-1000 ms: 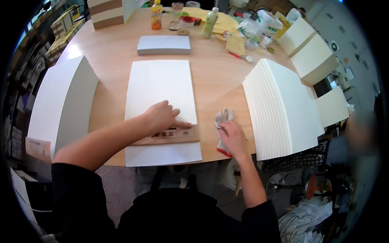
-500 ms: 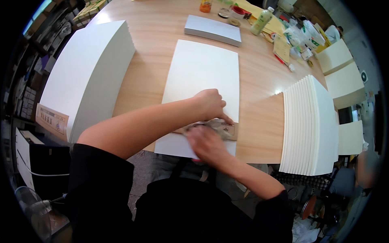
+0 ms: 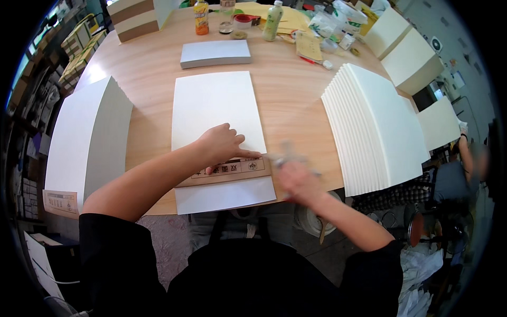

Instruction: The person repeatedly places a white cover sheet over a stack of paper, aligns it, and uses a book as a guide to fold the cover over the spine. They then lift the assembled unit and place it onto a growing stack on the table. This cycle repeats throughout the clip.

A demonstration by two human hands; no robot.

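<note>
A large white sheet [image 3: 214,105] lies flat on the wooden table [image 3: 296,100] in front of me. Across its near part runs a brown paper strip [image 3: 237,170] with dark printing. My left hand [image 3: 219,143] rests flat on that strip, fingers spread and pointing right. At the strip's right end, by the table's near edge, my right hand [image 3: 298,182] is blurred by motion. It is closed on a small pale wad [image 3: 285,157] whose kind I cannot make out.
A fanned stack of cream boards [image 3: 380,127] stands to the right and a tall white stack [image 3: 87,137] to the left. A thin grey-white pile [image 3: 215,53], an orange bottle [image 3: 200,9], a green bottle [image 3: 271,13] and clutter lie beyond. Another person [image 3: 459,174] sits at far right.
My right hand swept left along the brown strip under my left arm, then back out to the strip's right end. My left hand stayed pressed on the strip.
</note>
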